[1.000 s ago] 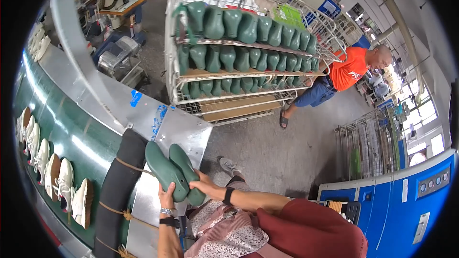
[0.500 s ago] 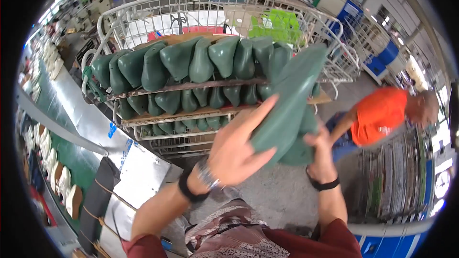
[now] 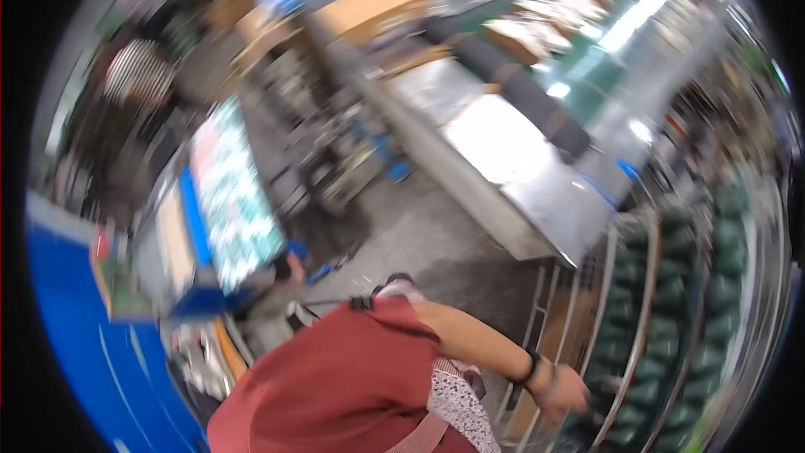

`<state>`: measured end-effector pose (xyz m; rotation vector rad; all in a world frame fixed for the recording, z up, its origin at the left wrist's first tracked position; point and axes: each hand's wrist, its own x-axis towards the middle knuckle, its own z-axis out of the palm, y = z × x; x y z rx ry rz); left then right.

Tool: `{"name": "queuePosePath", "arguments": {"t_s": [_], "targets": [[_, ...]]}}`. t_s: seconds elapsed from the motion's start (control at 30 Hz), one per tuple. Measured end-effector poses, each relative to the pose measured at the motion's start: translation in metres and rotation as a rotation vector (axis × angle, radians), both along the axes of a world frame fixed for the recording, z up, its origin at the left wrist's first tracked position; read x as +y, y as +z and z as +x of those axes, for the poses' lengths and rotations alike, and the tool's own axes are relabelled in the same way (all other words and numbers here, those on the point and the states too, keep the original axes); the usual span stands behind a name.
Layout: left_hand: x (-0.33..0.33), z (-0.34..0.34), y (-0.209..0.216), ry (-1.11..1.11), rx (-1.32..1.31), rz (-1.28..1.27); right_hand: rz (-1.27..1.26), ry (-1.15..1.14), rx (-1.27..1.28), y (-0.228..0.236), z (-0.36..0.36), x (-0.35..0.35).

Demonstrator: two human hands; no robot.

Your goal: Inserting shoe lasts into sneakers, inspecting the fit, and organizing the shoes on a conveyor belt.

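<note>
My left hand (image 3: pixel 560 393) reaches out at the lower right, beside the rack of a wire cart (image 3: pixel 651 285). A dark band circles its wrist. Motion smears the fingers, so whether they hold anything cannot be made out. Rows of dark green shoe lasts (image 3: pixel 671 331) sit on the cart's shelves just past the hand. My right hand is outside the picture.
A metal-topped bench (image 3: pixel 537 210) with a dark roll (image 3: pixel 511 88) stands ahead, beside a green conveyor (image 3: pixel 579 67) carrying pale shoes (image 3: pixel 545 21). To the left are a patterned sheet (image 3: pixel 239 193), a blue panel (image 3: pixel 67 310) and a person in a striped top (image 3: pixel 138 74).
The view has swung sharply left, moving the cart to the right side. Both hands held a large green shoe last; now it is out of sight, and only my left hand shows.
</note>
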<state>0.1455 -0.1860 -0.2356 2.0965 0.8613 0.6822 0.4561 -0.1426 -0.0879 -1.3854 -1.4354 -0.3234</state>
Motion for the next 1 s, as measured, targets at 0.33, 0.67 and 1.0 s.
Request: {"name": "queuePosePath", "arguments": {"t_s": [0.33,0.67,1.0], "targets": [[-0.401,-0.229,-0.137,2.203,-0.233,-0.449,-0.87,1.708,-0.349,-0.115,-0.509,-0.05],[-0.712,-0.158,-0.16,3.37,-0.152,-0.492,-1.432,2.441,-0.925,-0.177,-0.719,-0.416],[-0.863,-0.102,-0.085,3.609,0.585,-0.672,-1.181,2.857,-1.467,-0.192,-0.72,-0.624]]}}
